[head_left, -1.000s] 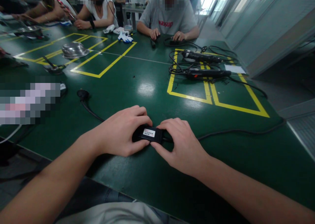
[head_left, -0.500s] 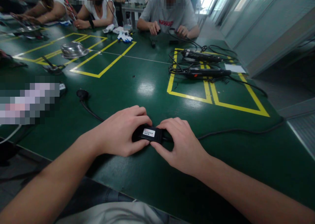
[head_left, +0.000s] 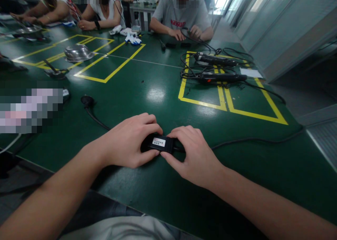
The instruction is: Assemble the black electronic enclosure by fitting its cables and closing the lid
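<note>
A small black power adapter (head_left: pixel 169 146) with a white printed label lies on the green table (head_left: pixel 147 183), between my two hands. My left hand (head_left: pixel 134 140) grips its left part, thumb along the near edge and fingers along the far edge. From the other side my right hand (head_left: pixel 195 155) holds the right end in the same way, thumb near and fingers far. A black cord (head_left: pixel 252 140) comes out on the right and runs across the table. On the left another cord leads to a black plug (head_left: pixel 87 101). My left hand hides part of the adapter.
Two black electric screwdrivers (head_left: pixel 223 78) with coiled cables lie in a yellow-taped area at the right. A metal bowl (head_left: pixel 78 53), white-and-blue gloves (head_left: pixel 133 39) and a small stand (head_left: pixel 55 71) are farther left. Across the table sits a person in a grey shirt (head_left: pixel 164 13).
My hands and the adapter have stayed put. Across the table, the person's hand on the left has lowered to the tabletop and let go of a dark object.
</note>
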Tool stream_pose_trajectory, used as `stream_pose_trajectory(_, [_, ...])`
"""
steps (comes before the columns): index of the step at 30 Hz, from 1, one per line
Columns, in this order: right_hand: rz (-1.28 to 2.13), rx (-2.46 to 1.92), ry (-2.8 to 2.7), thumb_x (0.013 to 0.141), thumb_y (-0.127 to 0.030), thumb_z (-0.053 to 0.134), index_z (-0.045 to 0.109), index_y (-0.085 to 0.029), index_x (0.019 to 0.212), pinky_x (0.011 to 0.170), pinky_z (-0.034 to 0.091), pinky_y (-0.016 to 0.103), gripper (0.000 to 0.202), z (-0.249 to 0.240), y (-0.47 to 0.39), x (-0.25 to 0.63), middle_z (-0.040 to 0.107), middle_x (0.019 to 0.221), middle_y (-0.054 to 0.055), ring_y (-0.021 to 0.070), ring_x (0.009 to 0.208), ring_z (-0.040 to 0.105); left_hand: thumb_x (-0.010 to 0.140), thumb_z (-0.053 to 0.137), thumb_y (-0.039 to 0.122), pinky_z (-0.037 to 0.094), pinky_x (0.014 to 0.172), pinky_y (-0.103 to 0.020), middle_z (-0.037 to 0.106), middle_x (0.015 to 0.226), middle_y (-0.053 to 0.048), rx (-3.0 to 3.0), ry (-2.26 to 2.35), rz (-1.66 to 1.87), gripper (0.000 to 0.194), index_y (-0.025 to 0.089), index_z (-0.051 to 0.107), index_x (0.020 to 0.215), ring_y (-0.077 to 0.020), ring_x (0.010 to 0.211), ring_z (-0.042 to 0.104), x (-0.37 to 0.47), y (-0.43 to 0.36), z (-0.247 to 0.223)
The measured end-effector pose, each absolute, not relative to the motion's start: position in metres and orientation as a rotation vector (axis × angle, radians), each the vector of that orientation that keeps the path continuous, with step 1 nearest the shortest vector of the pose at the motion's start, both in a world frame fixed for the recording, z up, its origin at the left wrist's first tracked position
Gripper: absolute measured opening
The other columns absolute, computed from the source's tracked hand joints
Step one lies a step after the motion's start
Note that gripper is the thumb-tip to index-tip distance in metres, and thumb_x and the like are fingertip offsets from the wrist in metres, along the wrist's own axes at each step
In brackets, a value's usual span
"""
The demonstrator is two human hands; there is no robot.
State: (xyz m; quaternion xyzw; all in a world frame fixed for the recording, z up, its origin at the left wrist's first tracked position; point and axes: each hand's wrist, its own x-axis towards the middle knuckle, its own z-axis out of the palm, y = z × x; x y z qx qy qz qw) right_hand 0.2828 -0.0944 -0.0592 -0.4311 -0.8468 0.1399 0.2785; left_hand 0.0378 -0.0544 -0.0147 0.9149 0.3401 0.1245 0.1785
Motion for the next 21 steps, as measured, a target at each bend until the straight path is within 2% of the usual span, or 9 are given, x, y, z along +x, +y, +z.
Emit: stream_pose_trajectory(21, [0.365,-1.152,-2.273,0.096,-0.029,0.077,0.066,-0.022,0.111,0.087,0.050,0.046,0.019,-0.0588,-0.0941,0.2835,0.078,0.112,0.011,0.0294,0.100,0.070,0.092,0.070,0.040,0.053,0.081,-0.039,0.067,0.104,-0.008,2.574,0.991,0.299,0.026,0.022,0.075,0.110,-0.0258,0.092,0.065,0.0408,-0.0551,-0.0093])
